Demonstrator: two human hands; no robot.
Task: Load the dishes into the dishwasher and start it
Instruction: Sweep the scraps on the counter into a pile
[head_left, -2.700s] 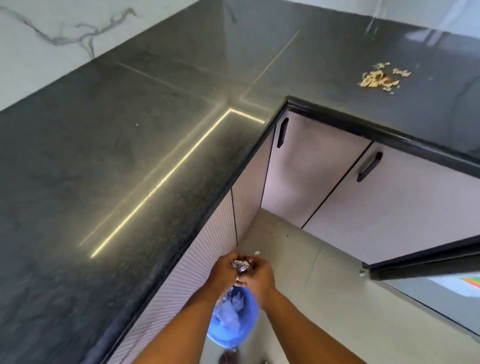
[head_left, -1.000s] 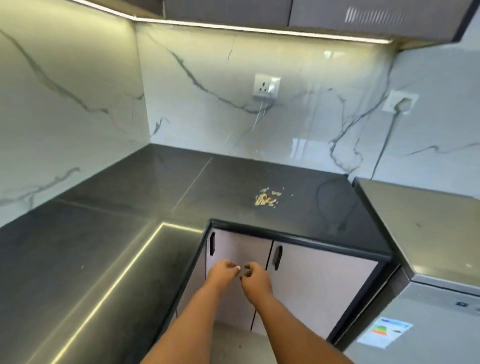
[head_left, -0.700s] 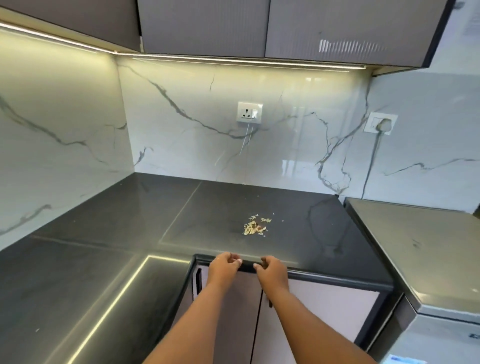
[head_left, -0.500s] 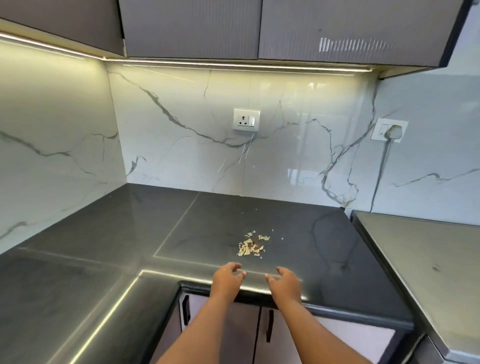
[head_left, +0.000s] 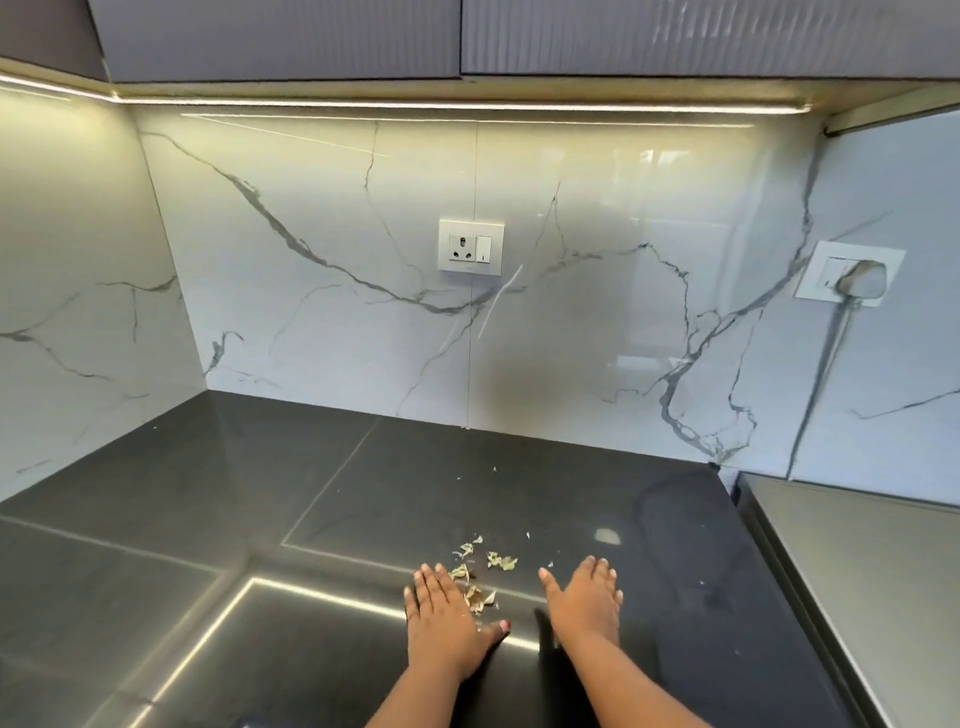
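Observation:
A small pile of dry yellowish food scraps (head_left: 480, 577) lies on the dark stone countertop (head_left: 208, 519) near its front edge. My left hand (head_left: 444, 618) lies flat on the counter with straight fingers, its right side touching the scraps. My right hand (head_left: 587, 597) is flat and open too, a little to the right of the pile and apart from it. Neither hand holds anything. No dishes are in view. The grey top of an appliance (head_left: 857, 571) shows at the right edge; I cannot tell whether it is the dishwasher.
A white marble backsplash rises behind the counter, with a wall socket (head_left: 470, 247) in the middle and a plugged socket (head_left: 852, 278) at the right, its cable hanging down. Grey wall cabinets (head_left: 467, 36) hang overhead with a light strip beneath.
My hands have come up from low in front of the cabinets, where they held a small crumpled thing over a blue bin, and now lie flat and empty on the counter beside the scraps.

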